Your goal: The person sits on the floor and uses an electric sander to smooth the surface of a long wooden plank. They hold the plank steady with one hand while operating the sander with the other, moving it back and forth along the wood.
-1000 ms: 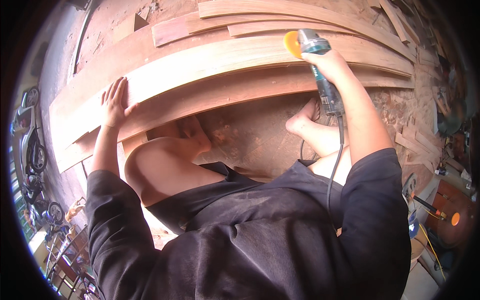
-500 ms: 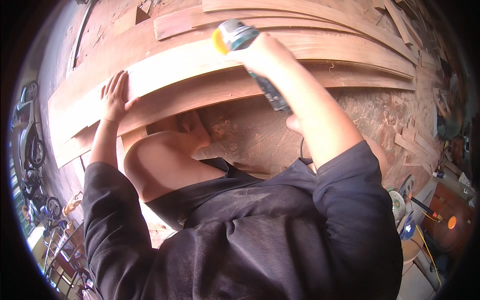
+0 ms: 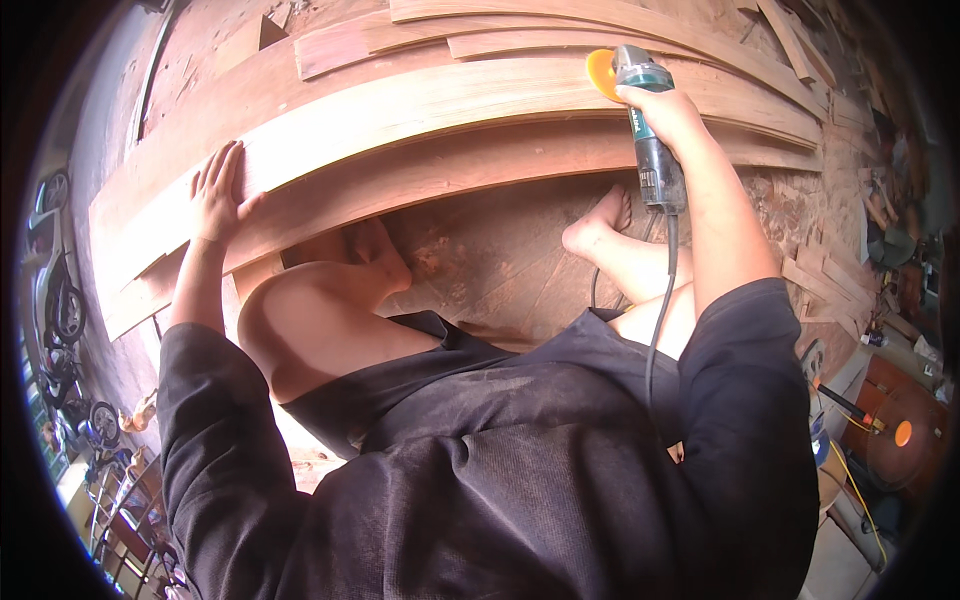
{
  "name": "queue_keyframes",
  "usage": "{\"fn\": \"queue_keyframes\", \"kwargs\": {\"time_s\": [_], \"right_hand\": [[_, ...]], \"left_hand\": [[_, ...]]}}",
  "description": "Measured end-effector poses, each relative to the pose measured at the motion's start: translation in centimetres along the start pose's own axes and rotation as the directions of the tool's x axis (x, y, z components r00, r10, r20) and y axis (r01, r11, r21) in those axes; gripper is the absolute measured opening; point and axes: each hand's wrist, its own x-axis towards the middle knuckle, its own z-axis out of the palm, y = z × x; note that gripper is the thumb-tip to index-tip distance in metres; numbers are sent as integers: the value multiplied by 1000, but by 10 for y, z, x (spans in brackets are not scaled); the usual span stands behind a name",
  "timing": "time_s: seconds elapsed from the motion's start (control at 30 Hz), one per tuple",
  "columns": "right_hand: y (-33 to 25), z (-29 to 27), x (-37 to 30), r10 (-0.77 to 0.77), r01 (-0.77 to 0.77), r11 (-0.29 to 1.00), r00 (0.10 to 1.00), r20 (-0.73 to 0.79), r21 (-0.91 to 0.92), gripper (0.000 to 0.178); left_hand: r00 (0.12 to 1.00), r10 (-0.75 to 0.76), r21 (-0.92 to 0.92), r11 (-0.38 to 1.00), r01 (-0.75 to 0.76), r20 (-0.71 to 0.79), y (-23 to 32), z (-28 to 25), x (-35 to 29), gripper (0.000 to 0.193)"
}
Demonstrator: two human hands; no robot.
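A broad reddish board point(image 3: 480, 158) carries a long pale plank point(image 3: 430, 110), stretching from the left hand point(image 3: 214, 202) past the right hand point(image 3: 668, 115). On the dusty floor point(image 3: 490, 245), wood offcuts point(image 3: 828, 287) lie right of the right hand.

Long board point(image 3: 420, 105): across your view, from 9 to 2 o'clock.
Nearer board point(image 3: 470, 165): along its edge on your side, at your 12.
Left fingers point(image 3: 222, 168): on the long board, toward its left end, at your 10.
Grinder point(image 3: 652, 150): in your right fingers point(image 3: 645, 98), between 1 and 2, its disc point(image 3: 601, 75) over the long board; contact unclear.
Other boards point(image 3: 560, 15): beyond the long board, toward your 1.
Offcuts point(image 3: 825, 290): at your 3.
Motorbikes point(image 3: 68, 310): at your 9.
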Motion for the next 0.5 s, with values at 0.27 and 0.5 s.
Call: {"fn": "queue_keyframes", "kwargs": {"time_s": [0.27, 0.5], "right_hand": [[-104, 90, -61, -222, 233, 972, 958, 181, -38, 47], [-146, 108, -99, -337, 376, 901, 920, 197, -215, 64]], "left_hand": [[1000, 12, 11, 1000, -12, -23, -4, 3, -1, 108], [999, 23, -11, 1000, -23, -47, -5, 5, 2, 108]]}}
